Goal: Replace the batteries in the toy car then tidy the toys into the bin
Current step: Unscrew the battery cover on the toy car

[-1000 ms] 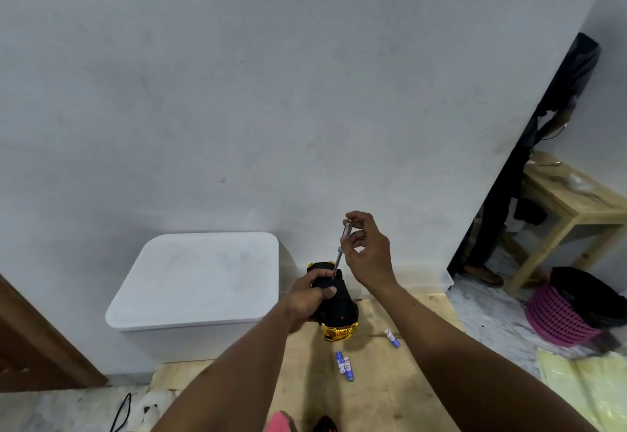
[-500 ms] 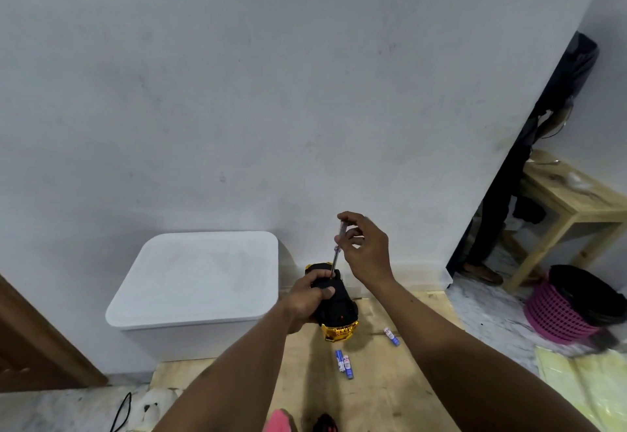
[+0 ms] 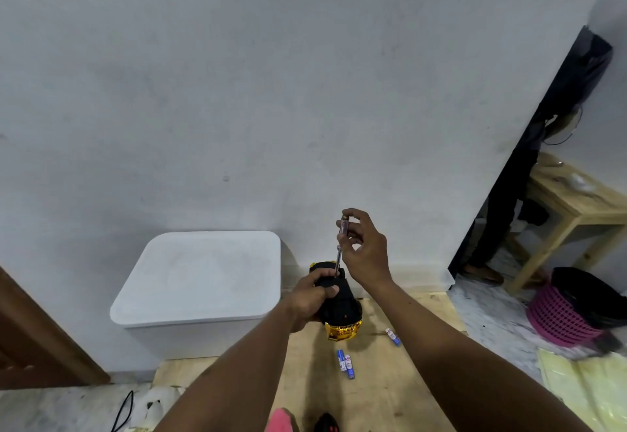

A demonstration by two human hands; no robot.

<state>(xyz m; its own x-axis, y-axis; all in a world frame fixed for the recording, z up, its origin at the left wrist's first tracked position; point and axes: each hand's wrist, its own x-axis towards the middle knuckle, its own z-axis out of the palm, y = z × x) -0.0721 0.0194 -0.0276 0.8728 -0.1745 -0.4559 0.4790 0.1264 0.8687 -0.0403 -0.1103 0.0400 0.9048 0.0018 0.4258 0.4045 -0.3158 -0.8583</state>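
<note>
My left hand (image 3: 314, 295) grips a black and gold toy car (image 3: 341, 314), held underside up above the wooden board. My right hand (image 3: 364, 248) pinches the clear handle of a small screwdriver (image 3: 340, 245), which stands almost upright with its tip on the car's underside. Two blue and white batteries (image 3: 346, 363) lie side by side on the board below the car, and a third battery (image 3: 393, 336) lies to their right. A white bin (image 3: 200, 282) with its lid on stands to the left against the wall.
A pink toy (image 3: 280, 419) and a black and red toy (image 3: 325, 423) show at the bottom edge. A white object (image 3: 154, 404) and a black cable (image 3: 122, 411) lie lower left. At right stand a wooden table (image 3: 576, 207), a pink basket (image 3: 563, 316) and a person's legs (image 3: 502, 228).
My right hand's fingers have shifted on the screwdriver handle, turning it, and more of the handle shows above them. My left hand and the car have stayed in place.
</note>
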